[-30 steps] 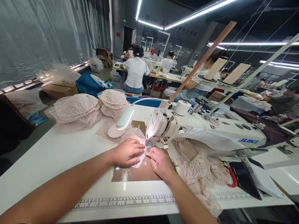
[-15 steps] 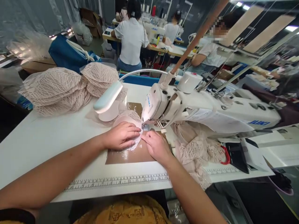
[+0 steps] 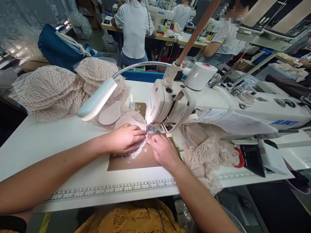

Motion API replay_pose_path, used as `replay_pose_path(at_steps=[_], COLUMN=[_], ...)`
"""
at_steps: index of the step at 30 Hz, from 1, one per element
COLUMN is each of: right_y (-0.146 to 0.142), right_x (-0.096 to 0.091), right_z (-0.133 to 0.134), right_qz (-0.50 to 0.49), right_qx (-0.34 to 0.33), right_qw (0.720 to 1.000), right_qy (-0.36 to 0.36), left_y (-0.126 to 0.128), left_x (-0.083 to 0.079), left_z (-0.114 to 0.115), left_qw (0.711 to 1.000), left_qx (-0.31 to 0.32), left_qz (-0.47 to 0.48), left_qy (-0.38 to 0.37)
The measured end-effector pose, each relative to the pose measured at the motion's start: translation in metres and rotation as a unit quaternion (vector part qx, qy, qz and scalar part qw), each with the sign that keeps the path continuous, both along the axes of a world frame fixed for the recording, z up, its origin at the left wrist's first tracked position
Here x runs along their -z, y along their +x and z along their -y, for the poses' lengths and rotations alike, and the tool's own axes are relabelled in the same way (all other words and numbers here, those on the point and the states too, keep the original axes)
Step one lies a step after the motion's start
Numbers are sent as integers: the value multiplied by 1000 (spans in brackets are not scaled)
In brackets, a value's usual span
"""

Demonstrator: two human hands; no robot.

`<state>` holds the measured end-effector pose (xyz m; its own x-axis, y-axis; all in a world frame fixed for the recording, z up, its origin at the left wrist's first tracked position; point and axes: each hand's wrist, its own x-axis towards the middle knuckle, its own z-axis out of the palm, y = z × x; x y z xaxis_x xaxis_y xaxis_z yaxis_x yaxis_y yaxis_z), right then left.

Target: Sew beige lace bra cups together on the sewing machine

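My left hand point(image 3: 126, 139) lies palm down on a small piece of pale lace point(image 3: 139, 149), its fingers pressed together and pointing at the needle of the white sewing machine point(image 3: 218, 106). My right hand point(image 3: 162, 150) rests beside it on the brown plate point(image 3: 136, 161), fingertips touching the lace edge just in front of the presser foot point(image 3: 149, 128). A padded cup shape point(image 3: 126, 121) lies behind my left hand.
A bent-neck lamp point(image 3: 97, 98) hangs over the table's left. Stacks of beige lace cups point(image 3: 55, 89) sit at back left; loose lace point(image 3: 206, 152) is heaped under the machine arm. A ruler strip point(image 3: 109, 189) runs along the front edge. Other people sew at tables behind.
The view has tipped down and closer. Both hands stay on the lace at the needle, with hardly any shift.
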<state>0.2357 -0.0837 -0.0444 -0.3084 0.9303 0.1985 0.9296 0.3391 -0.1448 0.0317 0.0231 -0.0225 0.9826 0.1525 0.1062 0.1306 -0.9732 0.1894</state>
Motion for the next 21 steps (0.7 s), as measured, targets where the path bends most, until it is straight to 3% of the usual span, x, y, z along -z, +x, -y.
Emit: replay_pose_path(at_steps=[6, 16, 21], right_y=[-1, -4, -2], right_x=[0, -3, -5], right_z=[1, -1, 1], right_qz=[1, 8, 4], right_qx=[10, 34, 20], right_qw=[1000, 999, 1000], right_qy=[5, 0, -14], left_y=[0, 1, -2], left_x=[10, 17, 18], left_z=[7, 9, 8], left_qw=[998, 995, 996], left_qx=[-58, -79, -59], left_qz=[39, 58, 63], left_qy=[-10, 15, 11])
